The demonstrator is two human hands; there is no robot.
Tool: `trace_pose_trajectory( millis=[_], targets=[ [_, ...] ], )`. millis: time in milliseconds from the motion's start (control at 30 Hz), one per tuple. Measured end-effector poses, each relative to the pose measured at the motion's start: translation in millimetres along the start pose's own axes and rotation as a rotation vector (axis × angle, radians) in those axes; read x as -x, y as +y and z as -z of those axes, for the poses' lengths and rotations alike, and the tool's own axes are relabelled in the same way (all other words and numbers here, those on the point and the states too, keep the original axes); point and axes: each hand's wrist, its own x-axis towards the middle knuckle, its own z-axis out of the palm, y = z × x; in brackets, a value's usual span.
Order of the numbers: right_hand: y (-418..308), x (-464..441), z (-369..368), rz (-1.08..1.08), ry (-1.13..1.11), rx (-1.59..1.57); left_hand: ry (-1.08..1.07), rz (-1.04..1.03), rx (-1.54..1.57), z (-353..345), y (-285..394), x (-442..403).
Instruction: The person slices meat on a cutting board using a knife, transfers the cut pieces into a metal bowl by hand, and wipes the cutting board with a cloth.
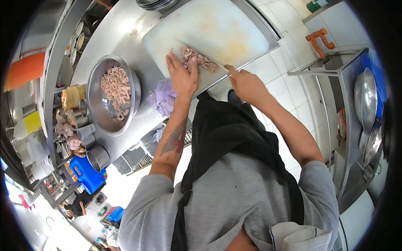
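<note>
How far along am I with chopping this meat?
A good share looks done: cut pieces lie in the metal bowl. In hand is the small pile on the cutting board, with your left hand at it and the knife in your right hand. Finishing that pile seems to be what's left; I can't tell whether more meat waits elsewhere.

The big bowl (95, 119) sits on the table (144, 58), left of the board (209, 25). The bag (164, 96) lies between them, near the board's left side. Some plates (157, 5) sit at the far end.
</note>
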Motion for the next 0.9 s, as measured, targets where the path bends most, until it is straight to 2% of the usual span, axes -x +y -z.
trace_pose_trajectory(
  millis=[67, 100, 133, 200, 233, 267, 333, 400, 467, 500, 567, 700, 733, 767, 900],
  targets=[
    [12.6, 7.0, 31.6, -0.099, -0.021, -0.130, 0.032, -0.061, -0.110, -7.3, -2.8, -9.0],
    [24.9, 12.8, 44.6, -0.285, -0.056, -0.351, 0.112, -0.161, -0.088, -13.2, -12.8, -19.5],
    [40.5, 20.2, 53.7, -0.475, -0.089, -0.573, 0.109, -0.150, -0.090, -12.1, -18.8, -31.2],
    [70.0, 36.9, 60.6, -0.599, -0.165, -0.727, -0.072, -0.324, -0.149, -3.2, -21.8, -51.8],
    [76.9, 40.9, 54.4, -0.599, -0.173, -0.726, -0.143, -0.332, 0.050, -1.2, -22.8, -54.2],
    [82.0, 48.6, 40.8, -0.622, -0.182, -0.829, -0.148, -0.321, 0.046, 0.7, -23.3, -50.7],
    [71.2, 54.4, 16.4, -0.671, -0.187, -0.968, -0.301, -0.468, -0.021, 7.7, -13.3, -34.0],
    [37.1, 49.5, -12.3, -0.696, -0.110, -0.990, -0.281, -0.429, -0.017, 6.9, 2.2, -13.9],
    [10.1, 36.6, -42.7, -0.653, -0.177, -1.013, -0.141, -0.375, 0.001, -5.8, 17.6, -3.5],
    [1.4, 32.1, -73.8, -0.537, -0.090, -0.882, -0.157, -0.379, 0.001, -15.3, 24.3, -2.9],
    [-27.7, 19.1, -102.8, -0.435, -0.032, -0.786, 0.070, -0.284, -0.109, -33.9, 33.9, -5.3],
    [-70.1, 4.8, -107.8, -0.435, -0.012, -0.971, 0.142, -0.180, 0.089, -55.2, 14.7, -20.3],
    [-74.1, 2.1, -109.1, -0.427, 0.003, -1.019, 0.161, -0.163, 0.218, -53.2, 15.1, -21.4],
    [-78.8, 0.7, -109.2, -0.403, 0.005, -0.988, 0.181, -0.145, 0.346, -48.6, 15.6, -21.5],
    [-119.5, -13.7, -67.0, -0.229, 0.033, -0.822, 0.342, -0.173, 0.354, 10.0, 38.4, -41.6]
  ],
)
